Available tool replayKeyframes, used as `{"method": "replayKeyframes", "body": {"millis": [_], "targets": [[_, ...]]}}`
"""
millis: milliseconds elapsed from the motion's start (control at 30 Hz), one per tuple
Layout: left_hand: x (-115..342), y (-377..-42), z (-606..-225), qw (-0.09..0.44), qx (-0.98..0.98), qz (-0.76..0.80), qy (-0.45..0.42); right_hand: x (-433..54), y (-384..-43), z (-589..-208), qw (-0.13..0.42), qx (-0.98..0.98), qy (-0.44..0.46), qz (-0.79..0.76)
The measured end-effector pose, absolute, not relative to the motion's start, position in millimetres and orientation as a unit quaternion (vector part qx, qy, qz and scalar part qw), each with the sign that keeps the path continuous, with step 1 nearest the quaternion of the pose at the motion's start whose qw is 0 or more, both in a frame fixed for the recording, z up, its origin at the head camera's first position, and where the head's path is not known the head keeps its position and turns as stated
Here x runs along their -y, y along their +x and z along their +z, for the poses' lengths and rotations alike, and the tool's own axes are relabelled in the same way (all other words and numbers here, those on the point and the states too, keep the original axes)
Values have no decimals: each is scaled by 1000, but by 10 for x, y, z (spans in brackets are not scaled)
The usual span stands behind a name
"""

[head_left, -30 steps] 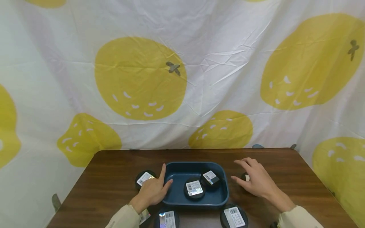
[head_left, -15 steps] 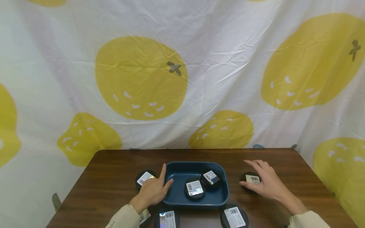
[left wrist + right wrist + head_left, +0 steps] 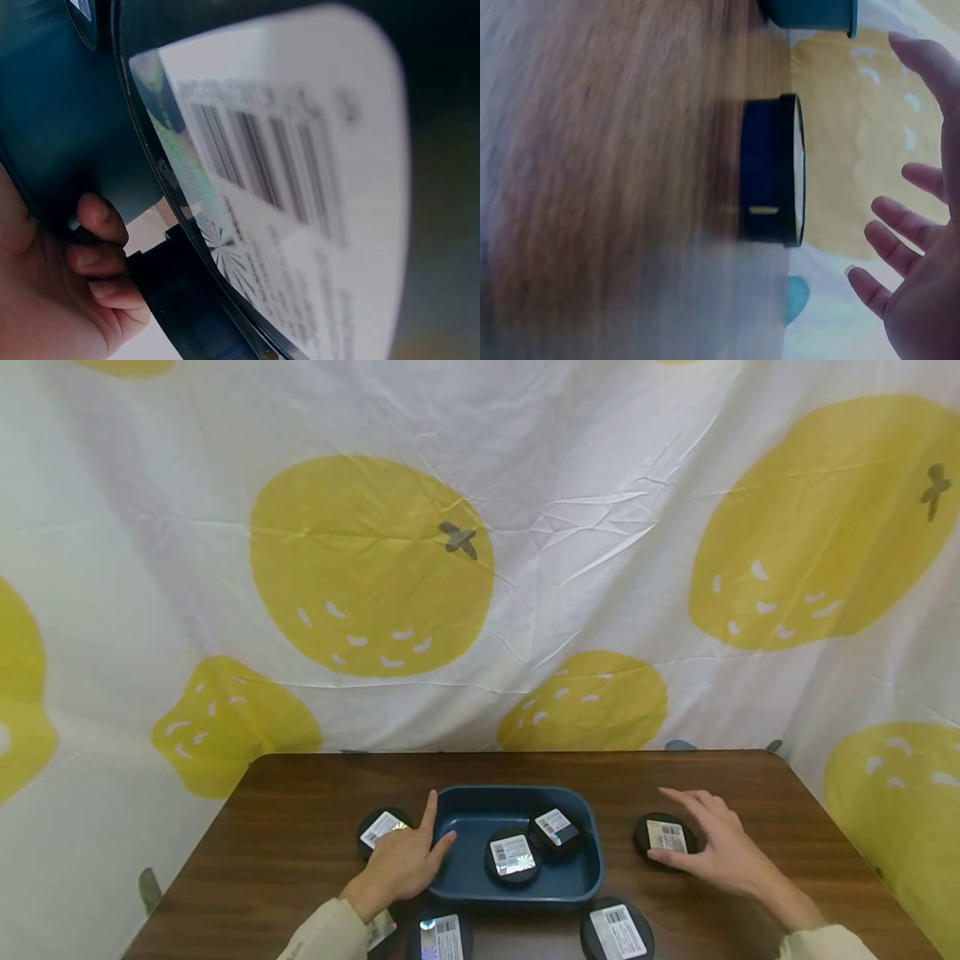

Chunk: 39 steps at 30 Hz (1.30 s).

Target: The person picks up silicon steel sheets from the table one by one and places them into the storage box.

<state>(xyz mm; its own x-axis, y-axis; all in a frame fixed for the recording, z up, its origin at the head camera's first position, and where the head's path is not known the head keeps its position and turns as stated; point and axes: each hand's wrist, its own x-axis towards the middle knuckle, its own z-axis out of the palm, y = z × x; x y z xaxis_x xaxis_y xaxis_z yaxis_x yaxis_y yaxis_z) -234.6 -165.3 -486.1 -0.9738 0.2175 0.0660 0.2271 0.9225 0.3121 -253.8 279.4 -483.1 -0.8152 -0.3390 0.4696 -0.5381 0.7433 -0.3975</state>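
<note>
My left hand [image 3: 397, 862] holds the left rim of a dark blue tray [image 3: 461, 893], index finger straight along the edge and thumb over the inside. In the left wrist view, other fingers [image 3: 105, 255] curl by the tray's outer wall. Two round black tubs with barcode labels lie inside, the front tub [image 3: 512, 857] touching or nearly touching the rear tub [image 3: 555, 828]. My right hand [image 3: 723, 853] hovers with spread fingers around the right side of another black tub [image 3: 666, 835]. The right wrist view shows a gap between this hand and the tub [image 3: 769, 172].
One black tub [image 3: 382, 831] sits beyond my left hand, and another [image 3: 381, 931] is partly hidden by my left forearm. Two more stand before the tray: a front-left tub [image 3: 441, 937] and a front-right tub [image 3: 617, 931]. A lemon-print cloth [image 3: 570, 568] hangs behind the brown table [image 3: 300, 827].
My right hand has moved rightward across the tub, uncovering its label. The left hand and the tray have stayed in place.
</note>
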Motion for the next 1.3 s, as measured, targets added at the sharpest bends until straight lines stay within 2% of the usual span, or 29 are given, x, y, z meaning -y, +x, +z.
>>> {"method": "replayKeyframes", "body": {"millis": [133,600,1300], "targets": [[1652,-2342,-4858,14,981,-159,-114,-2853,-2524,-4863,162,918,228,282],[1657,-2360,-4875,7,981,-159,-113,-3006,-2563,-5000,130,920,208,305],[1648,-2342,-4857,11,982,-152,-113,-3114,-2720,-5114,-4,937,185,296]]}}
